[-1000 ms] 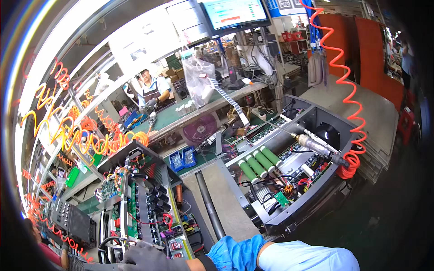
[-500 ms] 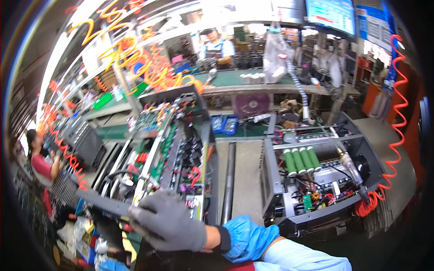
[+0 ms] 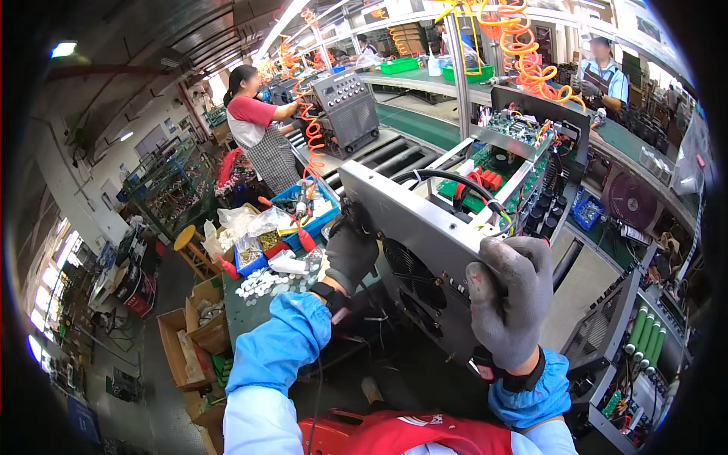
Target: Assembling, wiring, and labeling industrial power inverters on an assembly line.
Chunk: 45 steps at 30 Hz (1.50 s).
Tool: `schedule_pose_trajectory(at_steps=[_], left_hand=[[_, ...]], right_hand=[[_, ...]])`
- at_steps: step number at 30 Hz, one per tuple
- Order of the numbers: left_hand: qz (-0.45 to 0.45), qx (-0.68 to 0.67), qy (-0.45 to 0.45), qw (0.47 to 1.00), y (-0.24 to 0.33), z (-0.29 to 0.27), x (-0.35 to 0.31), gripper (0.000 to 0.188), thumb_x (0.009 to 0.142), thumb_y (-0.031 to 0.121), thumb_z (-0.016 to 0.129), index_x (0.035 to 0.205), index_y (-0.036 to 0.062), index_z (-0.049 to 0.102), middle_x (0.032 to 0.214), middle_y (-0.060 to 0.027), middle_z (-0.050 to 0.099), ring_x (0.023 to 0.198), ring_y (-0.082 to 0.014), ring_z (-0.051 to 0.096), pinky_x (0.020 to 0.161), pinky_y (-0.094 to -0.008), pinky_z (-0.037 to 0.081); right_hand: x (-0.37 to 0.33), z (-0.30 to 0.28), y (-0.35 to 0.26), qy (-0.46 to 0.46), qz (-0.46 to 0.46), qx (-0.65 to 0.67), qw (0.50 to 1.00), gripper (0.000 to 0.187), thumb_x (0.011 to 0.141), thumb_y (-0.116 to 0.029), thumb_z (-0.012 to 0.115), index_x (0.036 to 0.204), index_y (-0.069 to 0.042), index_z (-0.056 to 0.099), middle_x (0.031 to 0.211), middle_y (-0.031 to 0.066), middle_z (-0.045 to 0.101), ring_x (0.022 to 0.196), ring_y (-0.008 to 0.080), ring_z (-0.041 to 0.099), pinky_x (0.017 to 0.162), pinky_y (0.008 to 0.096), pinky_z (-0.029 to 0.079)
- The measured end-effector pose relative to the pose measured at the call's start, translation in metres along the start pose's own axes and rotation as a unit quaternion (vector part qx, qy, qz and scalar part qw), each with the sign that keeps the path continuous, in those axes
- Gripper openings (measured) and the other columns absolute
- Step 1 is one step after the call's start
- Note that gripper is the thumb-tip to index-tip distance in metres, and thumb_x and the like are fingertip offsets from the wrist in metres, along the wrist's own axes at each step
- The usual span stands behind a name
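Note:
An opened machine chassis stands before me, with green circuit boards (image 3: 485, 163) and black cables inside. Its near side is an upright grey metal panel (image 3: 425, 227) with two dark fans (image 3: 409, 269). My left hand (image 3: 350, 256), in a grey glove, is closed at the panel's left edge, its fingertips partly hidden. At the opposite end, my right hand (image 3: 516, 296), also gloved, has its fingers bent over the top edge and its palm against the panel face.
Left of the panel, a green bench (image 3: 262, 311) carries white round pieces, small-part trays and a blue bin (image 3: 322, 216) of tools. Cardboard boxes (image 3: 182, 349) stand below. A second open chassis (image 3: 607, 334) is at right. A co-worker (image 3: 262, 133) handles a grey machine (image 3: 345, 106) beyond rollers.
The view has swung left, so the chassis appears further right. My left hand has come into view at the panel's left edge; my right hand now lies at its right end.

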<state>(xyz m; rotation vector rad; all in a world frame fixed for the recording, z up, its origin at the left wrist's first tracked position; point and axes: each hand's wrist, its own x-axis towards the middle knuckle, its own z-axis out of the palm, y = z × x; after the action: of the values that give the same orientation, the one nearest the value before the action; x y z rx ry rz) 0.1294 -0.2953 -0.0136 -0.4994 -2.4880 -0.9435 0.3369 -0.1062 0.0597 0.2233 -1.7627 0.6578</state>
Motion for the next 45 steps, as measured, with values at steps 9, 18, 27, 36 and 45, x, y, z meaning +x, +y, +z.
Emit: schedule_pose_trajectory(at_steps=[9,18,27,36,45], left_hand=[[-0.084,-0.244,-0.264,0.929,0.011,-0.031,0.008,0.022,0.081,0.008,0.061,0.100,-0.0022,0.060,0.080,-0.0157,0.064,0.072,-0.0277,0.068,0.063,-0.0405,0.056],[0.064,-0.181,-0.041,0.981,0.018,-0.013,0.010,0.034,0.086,0.009,0.057,0.119,-0.0003,0.055,0.087,-0.0158,0.067,0.080,-0.0372,0.068,0.070,-0.0446,0.056],[0.022,-0.096,0.044,0.994,0.009,0.002,-0.003,0.022,0.080,0.001,0.054,0.102,0.0011,0.058,0.077,-0.0186,0.062,0.074,-0.0366,0.065,0.064,-0.0473,0.052],[-0.062,-0.293,-0.141,0.944,0.036,-0.017,0.006,0.031,0.084,0.012,0.063,0.114,0.0051,0.059,0.089,-0.0192,0.067,0.084,-0.0370,0.064,0.069,-0.0416,0.053],[-0.096,-0.298,-0.259,0.914,0.097,-0.038,0.008,0.018,0.086,0.017,0.063,0.100,0.0061,0.060,0.081,-0.0132,0.066,0.073,-0.0269,0.062,0.063,-0.0351,0.051]], right_hand=[[-0.002,0.000,0.003,-0.004,0.004,0.006,1.000,0.040,0.070,-0.001,0.076,0.107,-0.005,0.064,0.090,0.0118,0.061,0.080,0.0287,0.056,0.073,0.0413,0.040],[0.001,-0.003,0.003,0.008,-0.011,-0.002,1.000,0.037,0.068,-0.006,0.078,0.103,-0.006,0.066,0.084,0.0090,0.060,0.074,0.0269,0.055,0.070,0.0409,0.039],[0.001,-0.002,0.006,-0.007,-0.010,-0.007,1.000,0.036,0.068,-0.009,0.078,0.102,-0.008,0.067,0.083,0.0070,0.059,0.075,0.0259,0.054,0.068,0.0402,0.037],[0.001,-0.004,0.006,0.053,-0.022,0.024,0.998,0.032,0.076,-0.021,0.077,0.105,-0.010,0.068,0.093,0.0098,0.062,0.081,0.0297,0.059,0.070,0.0415,0.045],[-0.003,0.000,0.001,0.063,-0.016,0.000,0.998,0.022,0.079,-0.023,0.071,0.095,-0.010,0.062,0.079,0.0113,0.056,0.068,0.0322,0.056,0.058,0.0461,0.041]])
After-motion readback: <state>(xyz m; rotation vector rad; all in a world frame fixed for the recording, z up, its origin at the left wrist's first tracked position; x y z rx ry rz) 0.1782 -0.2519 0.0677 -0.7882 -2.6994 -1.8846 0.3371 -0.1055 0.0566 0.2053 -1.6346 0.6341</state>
